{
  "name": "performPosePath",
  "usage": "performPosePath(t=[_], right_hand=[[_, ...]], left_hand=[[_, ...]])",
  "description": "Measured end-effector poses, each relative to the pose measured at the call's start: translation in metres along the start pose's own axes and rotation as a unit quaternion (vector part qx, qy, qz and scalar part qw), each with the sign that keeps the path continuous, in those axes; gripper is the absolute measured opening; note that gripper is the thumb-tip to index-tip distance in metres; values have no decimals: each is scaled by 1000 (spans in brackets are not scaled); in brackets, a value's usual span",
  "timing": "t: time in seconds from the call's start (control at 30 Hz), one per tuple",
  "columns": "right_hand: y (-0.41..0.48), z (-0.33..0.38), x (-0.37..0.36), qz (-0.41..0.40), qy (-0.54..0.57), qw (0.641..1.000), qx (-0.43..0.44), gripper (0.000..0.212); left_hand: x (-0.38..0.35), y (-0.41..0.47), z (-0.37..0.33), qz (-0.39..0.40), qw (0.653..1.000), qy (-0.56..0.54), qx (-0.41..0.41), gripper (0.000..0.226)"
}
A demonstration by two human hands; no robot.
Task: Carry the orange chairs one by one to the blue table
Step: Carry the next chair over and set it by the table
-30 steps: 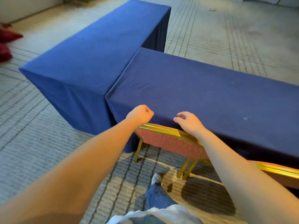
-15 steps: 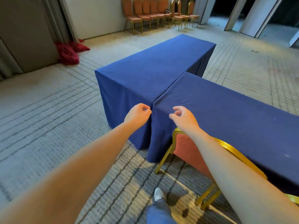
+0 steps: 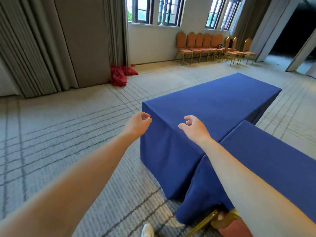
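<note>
Two long benches wear smooth dark blue cloth that hangs to the floor. The far bench [image 3: 213,103] is a long box shape, and its long side runs away toward the far right. The near bench [image 3: 273,159] meets it at a corner. The carpet [image 3: 59,125] is pale with thin grey lines.

The left hand [image 3: 139,123] and right hand [image 3: 193,126] float in the air, fingers softly curled, holding nothing.

One orange chair [image 3: 227,228] with a shiny gold frame sits just beside the near bench. A row of orange chairs [image 3: 200,47] stands by the far wall, most seats facing the room.
</note>
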State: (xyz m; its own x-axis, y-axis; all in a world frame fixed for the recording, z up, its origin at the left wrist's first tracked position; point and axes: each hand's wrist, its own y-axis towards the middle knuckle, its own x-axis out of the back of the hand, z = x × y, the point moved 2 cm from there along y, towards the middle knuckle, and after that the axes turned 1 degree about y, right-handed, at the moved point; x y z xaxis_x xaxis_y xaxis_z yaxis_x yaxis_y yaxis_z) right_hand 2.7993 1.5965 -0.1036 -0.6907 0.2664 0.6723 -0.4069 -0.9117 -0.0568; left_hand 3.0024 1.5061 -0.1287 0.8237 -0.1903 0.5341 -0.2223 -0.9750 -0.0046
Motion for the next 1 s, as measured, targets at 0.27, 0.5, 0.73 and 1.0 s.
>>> performPosePath(t=[0.27, 0.5, 0.73, 1.0], right_hand=[[163, 77, -28, 33, 11, 997, 72, 55], [279, 126, -65, 56, -11, 994, 98, 57], [416, 175, -119, 46, -4, 995, 83, 59], [593, 243, -171, -13, 15, 999, 31, 61]], left_hand=[[56, 140, -16, -50, 999, 10, 3, 31], [100, 254, -1, -61, 998, 15, 18, 32], [135, 409, 33, -46, 999, 21, 13, 31], [193, 631, 44, 6, 998, 56, -36, 28]])
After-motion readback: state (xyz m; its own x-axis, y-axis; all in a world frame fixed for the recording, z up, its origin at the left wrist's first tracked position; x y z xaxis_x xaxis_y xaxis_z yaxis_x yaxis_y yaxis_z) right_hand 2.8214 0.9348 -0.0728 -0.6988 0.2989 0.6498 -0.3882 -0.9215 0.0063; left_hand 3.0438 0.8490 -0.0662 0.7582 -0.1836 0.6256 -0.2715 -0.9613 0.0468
